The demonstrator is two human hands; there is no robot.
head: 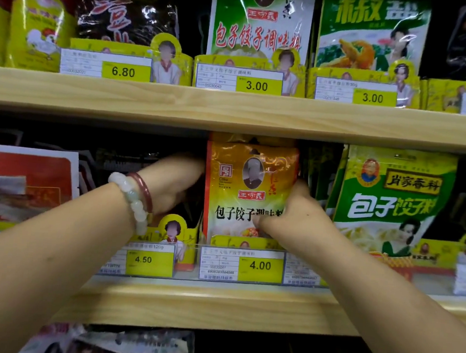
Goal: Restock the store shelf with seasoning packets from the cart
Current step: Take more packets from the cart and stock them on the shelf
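Two hands are raised to the middle shelf (216,303), where an upright orange seasoning packet (249,188), long axis vertical, is pinched by the right hand (292,217) and steadied by the left hand (174,183), its grip unclear.

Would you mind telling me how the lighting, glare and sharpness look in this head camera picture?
Head view: glare streaks the glossy green packet on the upper shelf; deep shadow hides the recesses behind the goods; wide-angle bowing curves the shelf edges; the orange packet between the left hand and right hand reads fairly sharp, and the frame's corners go soft.
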